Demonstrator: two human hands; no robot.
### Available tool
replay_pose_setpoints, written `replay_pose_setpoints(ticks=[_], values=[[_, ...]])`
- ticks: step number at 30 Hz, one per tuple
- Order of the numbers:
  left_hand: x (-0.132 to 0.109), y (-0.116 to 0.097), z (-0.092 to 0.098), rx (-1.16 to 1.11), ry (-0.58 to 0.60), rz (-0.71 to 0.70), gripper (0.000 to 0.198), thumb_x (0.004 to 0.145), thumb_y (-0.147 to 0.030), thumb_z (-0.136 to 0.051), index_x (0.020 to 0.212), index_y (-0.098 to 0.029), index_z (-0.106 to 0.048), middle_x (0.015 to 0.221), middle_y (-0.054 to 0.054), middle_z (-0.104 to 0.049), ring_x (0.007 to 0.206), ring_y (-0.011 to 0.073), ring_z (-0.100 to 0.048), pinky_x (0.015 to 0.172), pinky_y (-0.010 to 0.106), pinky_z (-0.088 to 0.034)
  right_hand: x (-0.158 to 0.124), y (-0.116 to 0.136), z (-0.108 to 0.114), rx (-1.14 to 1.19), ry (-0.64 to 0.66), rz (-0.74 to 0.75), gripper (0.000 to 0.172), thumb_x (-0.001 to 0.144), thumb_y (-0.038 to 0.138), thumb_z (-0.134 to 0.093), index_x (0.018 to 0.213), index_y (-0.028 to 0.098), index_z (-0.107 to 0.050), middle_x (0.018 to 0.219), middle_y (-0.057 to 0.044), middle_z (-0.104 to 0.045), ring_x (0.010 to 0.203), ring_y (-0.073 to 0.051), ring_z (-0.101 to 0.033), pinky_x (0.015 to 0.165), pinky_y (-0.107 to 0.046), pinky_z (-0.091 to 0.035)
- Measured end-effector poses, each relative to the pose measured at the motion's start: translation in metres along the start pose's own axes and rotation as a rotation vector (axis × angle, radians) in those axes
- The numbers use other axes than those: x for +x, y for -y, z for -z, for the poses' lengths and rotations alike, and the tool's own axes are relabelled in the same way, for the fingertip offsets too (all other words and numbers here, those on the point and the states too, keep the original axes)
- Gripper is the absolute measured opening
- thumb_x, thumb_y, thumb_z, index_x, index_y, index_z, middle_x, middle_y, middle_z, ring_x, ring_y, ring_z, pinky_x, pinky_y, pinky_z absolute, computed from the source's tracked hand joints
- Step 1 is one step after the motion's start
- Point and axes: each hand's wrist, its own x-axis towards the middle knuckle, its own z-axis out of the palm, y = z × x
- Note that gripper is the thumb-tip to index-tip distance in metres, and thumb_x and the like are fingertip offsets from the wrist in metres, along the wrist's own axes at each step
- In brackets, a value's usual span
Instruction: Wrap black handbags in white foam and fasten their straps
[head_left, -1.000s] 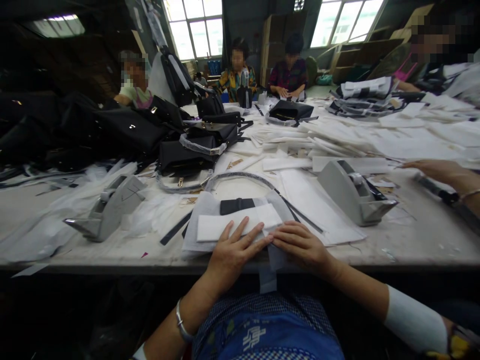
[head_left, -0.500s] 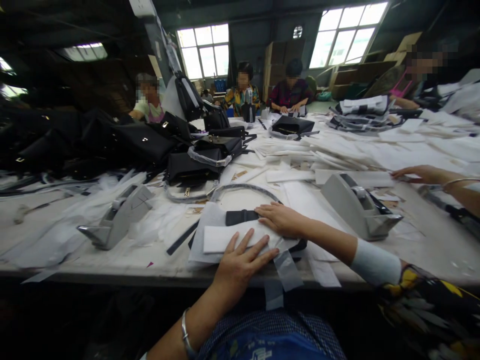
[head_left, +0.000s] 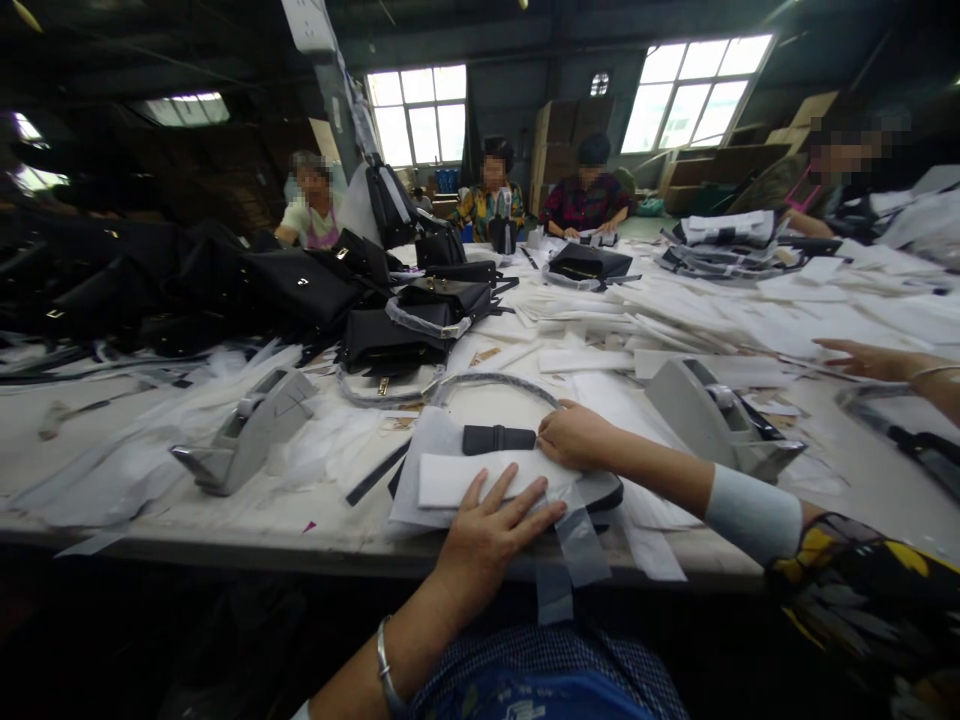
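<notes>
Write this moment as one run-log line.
left hand: flat on white strip | right hand: beside black band | tape dispensers: either side

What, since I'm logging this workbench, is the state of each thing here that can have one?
White foam strip: lying flat, partly covered
Left hand: fingers spread, palm down on the foam strip
Right hand: fingers curled beside black strap; grip unclear
Black strap: flat, partly exposed
Clear tape strips: lower ends hanging
Left tape dispenser: upright
Right tape dispenser: upright
Arched bag handle: wrapped
</notes>
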Motion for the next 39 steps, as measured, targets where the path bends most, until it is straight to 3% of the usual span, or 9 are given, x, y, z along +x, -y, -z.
replay_pose_setpoints(ticks=[4,8,14,18,22,27,32,39], values=[[-0.001,-0.001,-0.003,0.002,-0.015,0.003,0.052,0.100,-0.026,-0.047,0.148,-0.045,-0.035,0.154,-0.006,-0.042,0.141,0.0272,-0.041,0.108,0.052,-0.042,0.002,-0.006,0.004,0.063,-0.015,0.097,0.031,0.094,0.023,-0.049,0.090,0.011,-0.078,0.099,-0.016,-0.076,0.098,-0.024,-0.070,0.097,-0.034,-0.045],[-0.001,0.000,-0.006,-0.017,-0.054,0.016,0.051,0.101,-0.029,-0.047,0.147,-0.045,-0.036,0.153,-0.005,-0.044,0.141,0.0268,-0.041,0.110,0.051,-0.040,-0.019,-0.011,0.015,0.160,-0.047,0.202,0.032,0.099,0.024,-0.046,0.101,0.018,-0.077,0.112,-0.008,-0.074,0.106,-0.019,-0.068,0.096,-0.027,-0.048],[0.001,0.000,-0.002,-0.020,-0.009,0.010,0.053,0.101,-0.026,-0.047,0.149,-0.043,-0.034,0.154,-0.006,-0.042,0.142,0.0288,-0.039,0.109,0.054,-0.042,-0.091,0.013,0.011,0.427,-0.477,0.156,0.028,0.098,0.031,-0.054,0.122,0.024,-0.068,0.117,-0.006,-0.073,0.110,-0.019,-0.067,0.110,-0.041,-0.044],[0.001,0.000,0.000,-0.025,-0.005,0.019,0.056,0.099,-0.027,-0.051,0.149,-0.043,-0.033,0.153,-0.005,-0.043,0.142,0.0273,-0.040,0.110,0.052,-0.041,-0.117,0.035,-0.018,0.343,-0.542,0.169,0.034,0.094,0.029,-0.062,0.128,0.025,-0.064,0.122,-0.008,-0.071,0.118,-0.022,-0.064,0.112,-0.047,-0.043],[-0.001,-0.001,-0.002,-0.014,-0.015,0.019,0.057,0.098,-0.028,-0.053,0.149,-0.043,-0.032,0.153,-0.005,-0.044,0.142,0.0274,-0.039,0.110,0.053,-0.041,-0.117,0.045,-0.039,0.266,-0.672,0.172,0.033,0.094,0.021,-0.060,0.127,0.025,-0.064,0.118,-0.007,-0.072,0.116,-0.022,-0.065,0.105,-0.045,-0.051],[0.000,0.000,-0.002,-0.029,-0.010,0.021,0.052,0.101,-0.027,-0.047,0.148,-0.043,-0.034,0.152,-0.009,-0.043,0.142,0.0274,-0.039,0.109,0.054,-0.042,-0.110,0.037,-0.021,0.286,-0.636,0.270,0.019,0.094,0.031,-0.063,0.111,0.023,-0.069,0.105,-0.005,-0.076,0.096,-0.018,-0.072,0.104,-0.041,-0.051],[0.003,0.001,0.002,-0.051,-0.002,0.036,0.052,0.101,-0.024,-0.047,0.148,-0.042,-0.036,0.151,-0.008,-0.046,0.141,0.0274,-0.041,0.108,0.053,-0.043,-0.115,0.030,-0.014,0.292,-0.606,0.311,0.043,0.090,0.042,-0.067,0.127,0.021,-0.060,0.117,-0.009,-0.072,0.110,-0.020,-0.067,0.115,-0.048,-0.037],[0.003,0.000,0.000,-0.122,0.021,0.058,0.057,0.098,-0.015,-0.048,0.148,-0.041,-0.038,0.150,-0.007,-0.047,0.142,0.0281,-0.039,0.111,0.055,-0.039,-0.114,0.044,-0.046,0.253,-0.786,0.220,0.036,0.094,0.013,-0.058,0.129,0.022,-0.059,0.118,-0.008,-0.072,0.112,-0.019,-0.066,0.104,-0.041,-0.049]])
